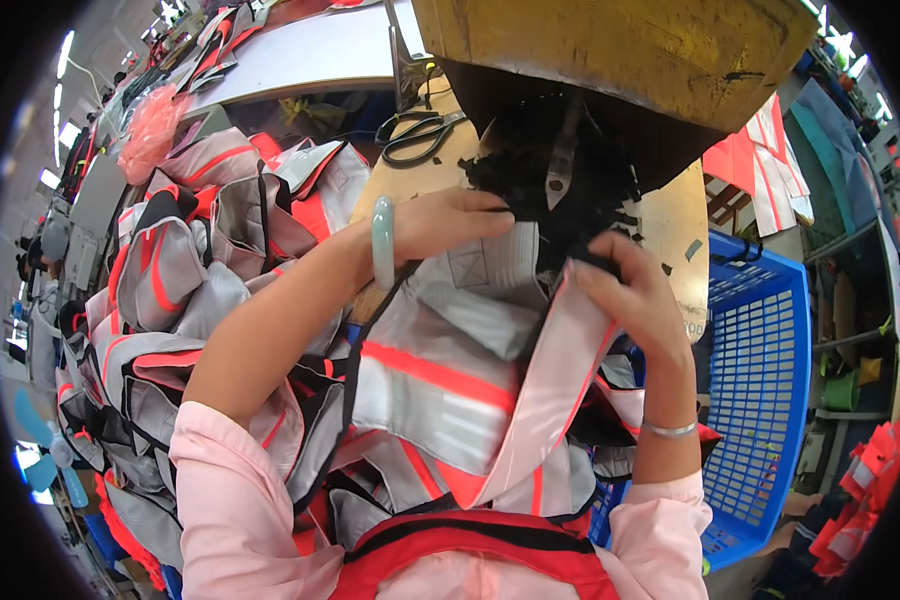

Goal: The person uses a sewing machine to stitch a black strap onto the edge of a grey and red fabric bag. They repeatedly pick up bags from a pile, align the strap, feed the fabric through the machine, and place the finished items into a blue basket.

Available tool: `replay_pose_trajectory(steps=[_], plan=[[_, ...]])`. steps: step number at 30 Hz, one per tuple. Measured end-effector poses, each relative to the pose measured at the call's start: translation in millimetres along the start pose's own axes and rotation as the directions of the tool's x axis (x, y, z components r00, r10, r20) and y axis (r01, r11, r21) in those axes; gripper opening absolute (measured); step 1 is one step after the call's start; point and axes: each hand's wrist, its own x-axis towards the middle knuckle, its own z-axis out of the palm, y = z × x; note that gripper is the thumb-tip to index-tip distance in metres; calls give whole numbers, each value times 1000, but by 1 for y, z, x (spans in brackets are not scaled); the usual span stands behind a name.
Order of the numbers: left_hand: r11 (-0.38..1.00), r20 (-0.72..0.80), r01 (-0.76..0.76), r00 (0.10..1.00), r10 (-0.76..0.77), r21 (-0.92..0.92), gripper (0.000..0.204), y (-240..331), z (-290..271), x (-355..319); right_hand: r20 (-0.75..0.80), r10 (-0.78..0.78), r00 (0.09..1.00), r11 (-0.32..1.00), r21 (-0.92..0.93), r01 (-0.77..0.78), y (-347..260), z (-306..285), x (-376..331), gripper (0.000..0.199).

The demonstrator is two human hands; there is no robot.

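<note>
My left hand [450,222], with a pale green bangle [383,242] on the wrist, presses a grey reflective vest piece with orange stripes [450,380] onto a wooden work board [425,170]. My right hand [630,295], wearing a thin silver bracelet, pinches the black edge binding of the same vest under the yellowish machine head [620,50]. A metal machine part [560,165] hangs just above the black fabric scraps [540,180] between my hands.
Black scissors [417,135] lie on the board to the left of the machine. A big heap of the same grey and orange vests [170,290] fills the left. A blue plastic crate [760,380] stands at my right. White tables [310,50] run behind.
</note>
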Motion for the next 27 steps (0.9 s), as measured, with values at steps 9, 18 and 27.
replay_pose_trajectory(steps=[9, 18, 27], plan=[[918, 438, -315, 879, 188, 239, 41, 31, 70, -31, 423, -93, 901, 996, 33, 87, 6, -24, -150, 23], [928, 707, -246, 707, -27, 281, 36, 104, 145, -17, 592, -248, 767, 235, -731, 640, -61, 34, -141, 50], [890, 282, -385, 906, 315, 243, 35, 62, 128, -83, 366, -366, 855, 558, -649, 517, 26, 54, -123, 15]])
